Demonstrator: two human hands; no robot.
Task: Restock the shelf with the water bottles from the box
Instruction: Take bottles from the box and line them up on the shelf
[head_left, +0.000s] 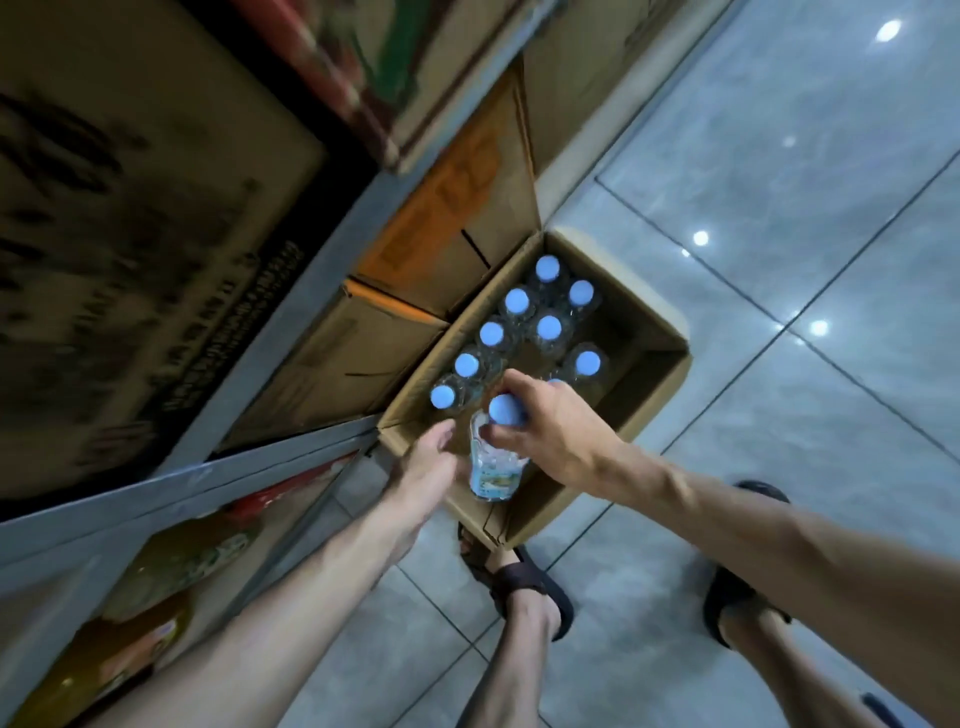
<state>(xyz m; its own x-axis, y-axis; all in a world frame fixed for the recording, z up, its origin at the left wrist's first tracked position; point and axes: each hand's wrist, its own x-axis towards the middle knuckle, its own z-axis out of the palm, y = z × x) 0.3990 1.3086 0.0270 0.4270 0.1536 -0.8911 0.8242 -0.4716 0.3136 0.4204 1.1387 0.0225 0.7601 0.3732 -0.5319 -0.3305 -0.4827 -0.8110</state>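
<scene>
The water bottle (491, 467) (blue cap, clear body) hangs from the right hand (550, 426), whose fingers curl round its neck below the cap. Just left of them, the left hand (426, 467) has its fingers loose beside the bottle, gripping nothing. Beyond the fingertips, more capped bottles (548, 327) stand in the open box (660, 374) beside the metal shelf (291, 452).

blurred carton print (156, 249) (unreadable), bottle cap (555, 382) mostly behind right hand (550, 431)
</scene>
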